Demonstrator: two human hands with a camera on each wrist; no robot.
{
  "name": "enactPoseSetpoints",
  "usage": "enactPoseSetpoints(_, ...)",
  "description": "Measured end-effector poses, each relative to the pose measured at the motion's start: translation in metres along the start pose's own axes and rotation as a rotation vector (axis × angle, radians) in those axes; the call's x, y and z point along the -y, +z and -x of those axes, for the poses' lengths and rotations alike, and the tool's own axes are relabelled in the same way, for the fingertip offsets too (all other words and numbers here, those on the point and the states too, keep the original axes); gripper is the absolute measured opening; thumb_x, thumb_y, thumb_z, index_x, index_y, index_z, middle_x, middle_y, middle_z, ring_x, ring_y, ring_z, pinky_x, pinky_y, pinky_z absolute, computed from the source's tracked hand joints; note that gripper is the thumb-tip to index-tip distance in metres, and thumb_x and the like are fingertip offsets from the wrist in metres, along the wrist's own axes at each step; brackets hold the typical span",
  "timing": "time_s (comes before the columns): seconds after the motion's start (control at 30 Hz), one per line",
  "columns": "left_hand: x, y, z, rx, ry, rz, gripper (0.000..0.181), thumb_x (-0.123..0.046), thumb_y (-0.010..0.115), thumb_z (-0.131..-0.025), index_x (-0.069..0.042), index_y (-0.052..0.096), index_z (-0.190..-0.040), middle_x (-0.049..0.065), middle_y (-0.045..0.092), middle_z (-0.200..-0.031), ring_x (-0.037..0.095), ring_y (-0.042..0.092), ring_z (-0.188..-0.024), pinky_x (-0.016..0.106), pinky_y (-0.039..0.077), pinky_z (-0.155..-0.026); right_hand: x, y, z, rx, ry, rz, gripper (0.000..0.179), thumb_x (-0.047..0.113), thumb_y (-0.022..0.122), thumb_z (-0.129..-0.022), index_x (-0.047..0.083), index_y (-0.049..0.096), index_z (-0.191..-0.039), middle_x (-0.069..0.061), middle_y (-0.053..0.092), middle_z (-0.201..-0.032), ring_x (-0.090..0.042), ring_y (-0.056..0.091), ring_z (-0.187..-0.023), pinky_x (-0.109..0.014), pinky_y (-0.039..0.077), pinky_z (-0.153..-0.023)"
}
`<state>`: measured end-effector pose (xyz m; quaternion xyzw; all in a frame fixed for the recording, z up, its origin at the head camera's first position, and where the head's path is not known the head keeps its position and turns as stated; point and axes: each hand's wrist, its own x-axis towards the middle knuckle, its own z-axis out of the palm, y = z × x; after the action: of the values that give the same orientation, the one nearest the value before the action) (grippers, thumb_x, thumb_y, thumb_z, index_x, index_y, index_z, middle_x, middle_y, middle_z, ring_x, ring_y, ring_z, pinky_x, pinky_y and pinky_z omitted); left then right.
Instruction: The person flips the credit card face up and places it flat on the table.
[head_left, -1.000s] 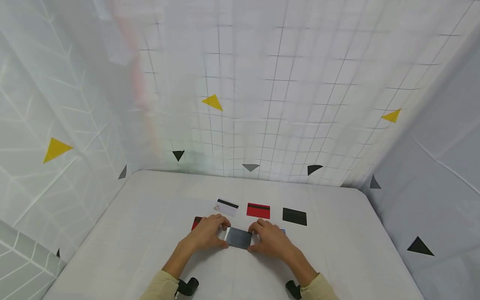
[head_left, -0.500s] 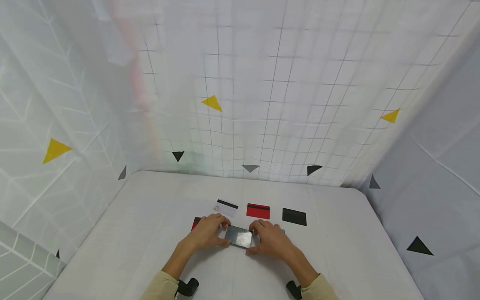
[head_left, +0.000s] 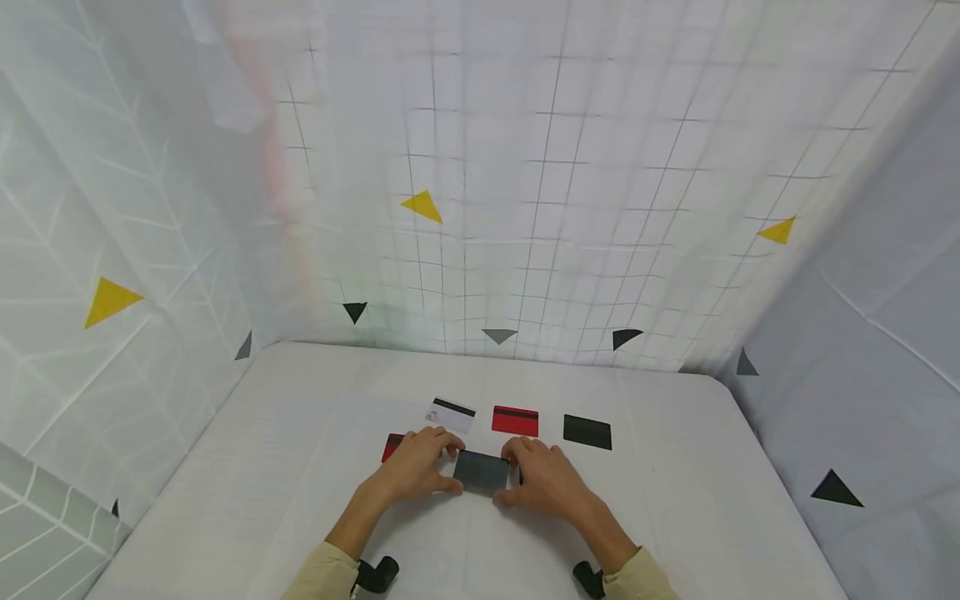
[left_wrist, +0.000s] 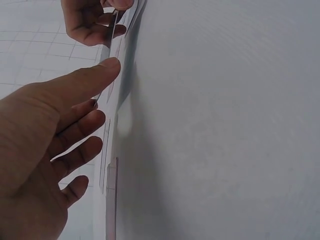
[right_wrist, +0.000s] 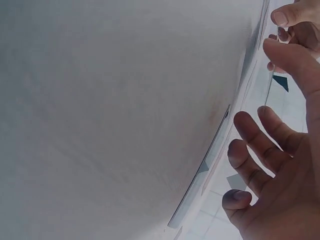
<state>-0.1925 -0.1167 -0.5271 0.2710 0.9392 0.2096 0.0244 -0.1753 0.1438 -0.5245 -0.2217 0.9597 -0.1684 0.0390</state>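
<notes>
A dark grey card (head_left: 480,473) is held between both hands in the head view, near the middle of the white table. My left hand (head_left: 416,462) pinches its left end, thumb on the near edge and fingertips on the far edge. At the opposite end, my right hand (head_left: 547,479) pinches it the same way. Both wrist views show the card nearly edge-on, a little above the tabletop. A red card (head_left: 392,447) is partly covered by the left hand. Beside the right fingers, only a dark sliver of another object shows.
Beyond the hands lie a white card with a black stripe (head_left: 452,415), a red card with a dark stripe (head_left: 515,422) and a black card (head_left: 587,432). White sheets with triangle marks hang around the white table (head_left: 300,467).
The held card's tilt has varied: a bright reflection showed half a second ago, and its face is now evenly dark. It sits very slightly further right. Both hands keep their hold.
</notes>
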Motion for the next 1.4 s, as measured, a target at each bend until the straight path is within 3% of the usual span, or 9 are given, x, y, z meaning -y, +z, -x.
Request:
enactPoseSetpoints(0.23, 0.0, 0.0, -0.002, 0.02, -0.018, -0.02, 0.058, -0.046, 0.087, -0.075, -0.023, 0.066, -0.124, -0.012, 0.062, -0.102, 0.011, 0.056, -0.105, 0.045, 0.041, -0.092, -0.001, -0.005, -0.001, -0.014, 0.018, -0.026, 0.059, 0.056, 0.083, -0.073, 0.021, 0.061, -0.115, 0.006, 0.062, -0.103, -0.012, 0.055, -0.093, -0.049, 0.044, -0.088)
enactPoseSetpoints(0.43, 0.001, 0.0, -0.005, 0.028, -0.021, -0.038, 0.058, -0.048, 0.087, -0.075, -0.024, 0.066, -0.124, -0.012, 0.063, -0.103, 0.012, 0.056, -0.107, 0.047, 0.041, -0.094, 0.0, -0.007, -0.001, -0.035, 0.017, -0.04, 0.054, 0.055, 0.082, -0.075, 0.024, 0.061, -0.114, 0.007, 0.06, -0.102, -0.01, 0.052, -0.091, -0.045, 0.042, -0.086)
enactPoseSetpoints(1.1, -0.003, 0.004, -0.006, 0.031, 0.0, -0.047, 0.056, -0.047, 0.087, -0.075, -0.024, 0.068, -0.121, -0.011, 0.065, -0.104, 0.012, 0.058, -0.105, 0.045, 0.042, -0.091, 0.005, -0.012, 0.003, -0.191, -0.103, -0.078, 0.054, 0.05, 0.082, -0.077, 0.02, 0.06, -0.116, 0.005, 0.061, -0.103, -0.01, 0.054, -0.091, -0.042, 0.042, -0.083)
enactPoseSetpoints(1.4, -0.006, 0.008, -0.005, 0.022, 0.029, -0.052, 0.054, -0.046, 0.087, -0.074, -0.023, 0.069, -0.119, -0.01, 0.066, -0.104, 0.014, 0.058, -0.105, 0.044, 0.042, -0.09, 0.011, -0.014, 0.004, -0.173, -0.092, -0.164, 0.054, 0.047, 0.082, -0.077, 0.021, 0.059, -0.118, 0.005, 0.062, -0.104, -0.015, 0.059, -0.096, -0.047, 0.043, -0.09)
